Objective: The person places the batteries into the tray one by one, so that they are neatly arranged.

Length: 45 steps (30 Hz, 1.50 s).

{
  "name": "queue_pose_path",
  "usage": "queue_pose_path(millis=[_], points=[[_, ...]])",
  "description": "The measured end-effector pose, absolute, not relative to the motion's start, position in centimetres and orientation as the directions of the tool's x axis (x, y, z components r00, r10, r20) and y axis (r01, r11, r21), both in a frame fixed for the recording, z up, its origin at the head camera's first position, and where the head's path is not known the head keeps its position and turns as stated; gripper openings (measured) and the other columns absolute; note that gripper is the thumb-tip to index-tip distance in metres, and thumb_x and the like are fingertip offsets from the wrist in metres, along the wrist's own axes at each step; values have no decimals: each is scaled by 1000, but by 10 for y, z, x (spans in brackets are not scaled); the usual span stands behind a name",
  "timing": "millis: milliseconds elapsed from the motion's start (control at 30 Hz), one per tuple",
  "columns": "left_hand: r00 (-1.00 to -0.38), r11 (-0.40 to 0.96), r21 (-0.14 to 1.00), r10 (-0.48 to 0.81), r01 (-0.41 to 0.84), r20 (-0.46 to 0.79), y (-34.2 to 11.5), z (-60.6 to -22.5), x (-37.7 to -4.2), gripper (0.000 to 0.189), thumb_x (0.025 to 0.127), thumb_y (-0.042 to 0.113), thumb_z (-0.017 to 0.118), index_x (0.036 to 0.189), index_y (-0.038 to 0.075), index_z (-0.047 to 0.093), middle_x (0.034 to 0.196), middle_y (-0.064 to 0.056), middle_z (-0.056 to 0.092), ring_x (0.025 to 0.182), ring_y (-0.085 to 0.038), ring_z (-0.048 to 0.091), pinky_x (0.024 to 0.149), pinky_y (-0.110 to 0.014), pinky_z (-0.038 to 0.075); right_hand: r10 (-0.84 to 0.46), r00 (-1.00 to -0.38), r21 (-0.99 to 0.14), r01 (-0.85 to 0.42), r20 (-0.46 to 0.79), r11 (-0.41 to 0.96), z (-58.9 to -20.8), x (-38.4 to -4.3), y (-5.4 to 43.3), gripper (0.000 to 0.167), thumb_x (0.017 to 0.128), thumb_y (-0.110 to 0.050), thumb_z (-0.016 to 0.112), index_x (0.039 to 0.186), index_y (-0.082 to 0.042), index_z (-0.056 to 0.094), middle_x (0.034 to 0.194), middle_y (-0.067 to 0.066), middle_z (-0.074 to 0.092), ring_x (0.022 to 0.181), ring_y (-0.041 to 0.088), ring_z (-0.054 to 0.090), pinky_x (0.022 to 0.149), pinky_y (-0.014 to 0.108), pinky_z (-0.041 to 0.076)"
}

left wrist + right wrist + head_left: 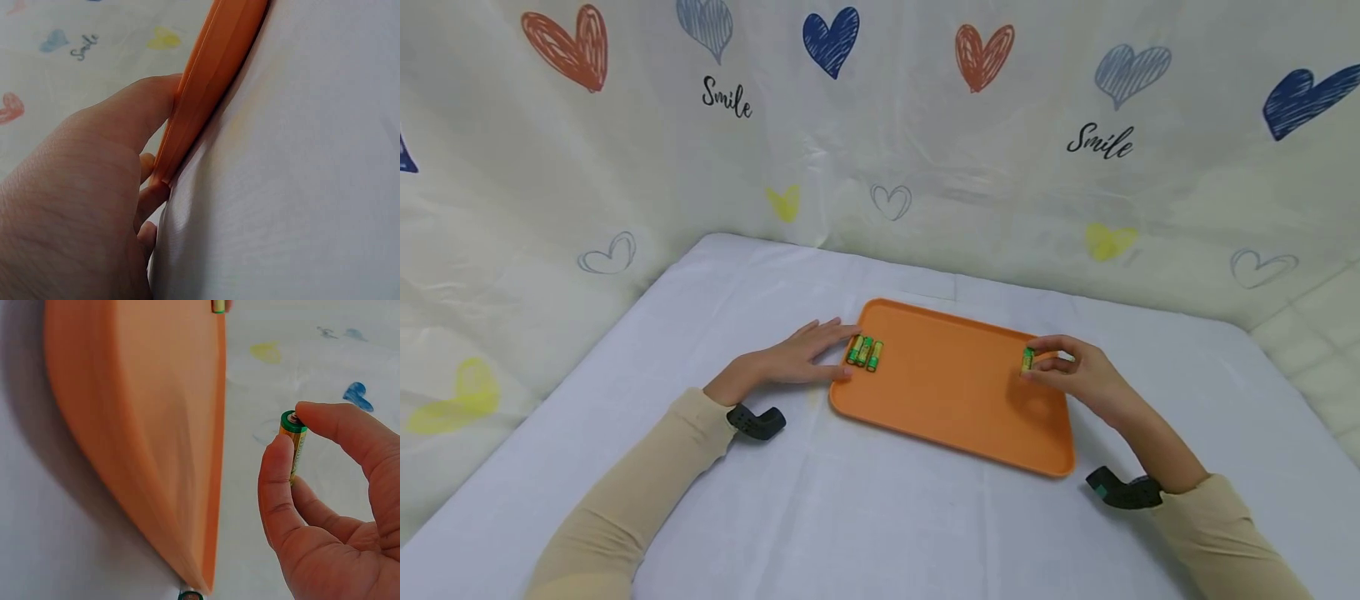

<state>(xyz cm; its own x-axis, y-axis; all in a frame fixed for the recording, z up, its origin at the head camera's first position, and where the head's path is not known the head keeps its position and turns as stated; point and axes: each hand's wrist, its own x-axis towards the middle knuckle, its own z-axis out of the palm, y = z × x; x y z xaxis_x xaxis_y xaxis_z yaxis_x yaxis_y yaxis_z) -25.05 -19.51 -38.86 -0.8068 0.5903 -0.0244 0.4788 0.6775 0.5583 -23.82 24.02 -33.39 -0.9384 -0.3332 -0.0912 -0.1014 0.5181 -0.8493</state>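
Battery, a green-and-gold metal cylinder, is pinched by my right hand above the orange rectangular tray: probably light, rigid, slick, best held round its sides. My left hand, fingers spread, touches the tray.

The left grip lies spread while the right grip pinches.

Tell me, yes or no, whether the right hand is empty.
No, the right hand pinches a green-and-gold battery in its fingers.
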Motion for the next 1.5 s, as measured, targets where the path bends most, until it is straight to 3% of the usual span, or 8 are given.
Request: queue_pose_path(millis=[600, 900, 1167, 1500], points=[[-808, 688, 549, 588, 475, -38, -194, -387, -252, 78, 93, 54, 57, 156, 22, 25, 161, 3, 22, 151, -19, 6, 121, -44, -3, -423, -902, -911, -100, -87, 401, -337, -237, 203, 57, 88, -18, 74, 134, 3, 46, 126, 8, 51, 95, 8, 63, 86, 18, 51], [-807, 685, 553, 589, 474, -38, -195, -386, -252, 77, 93, 54, 57, 156, 21, 25, 162, 2, 22, 151, -19, 5, 121, -45, -3, -462, -884, -919, -122, -71, 376, -336, -235, 189, 59, 87, -15, 75, 135, 6, 46, 128, 14, 49, 93, 9, 62, 85, 21, 53], [-808, 689, 549, 587, 473, -40, -193, -386, -251, 78, 93, 53, 57, 156, 21, 24, 162, 1, 21, 151, -20, 6, 121, -45, -3, -472, -879, -945, -101, -62, 312, -333, -234, 174, 62, 87, -15, 75, 137, 5, 44, 126, 8, 52, 95, 11, 63, 86, 25, 54], [-812, 697, 548, 581, 463, -53, -193, -384, -249, 78, 93, 55, 56, 156, 22, 24, 162, 2, 20, 151, -18, 4, 121, -43, -4, -482, -871, -935, -85, -98, 345, -337, -238, 151, 59, 85, -23, 78, 133, -3, 51, 128, 11, 54, 97, 15, 63, 86, 26, 53]])
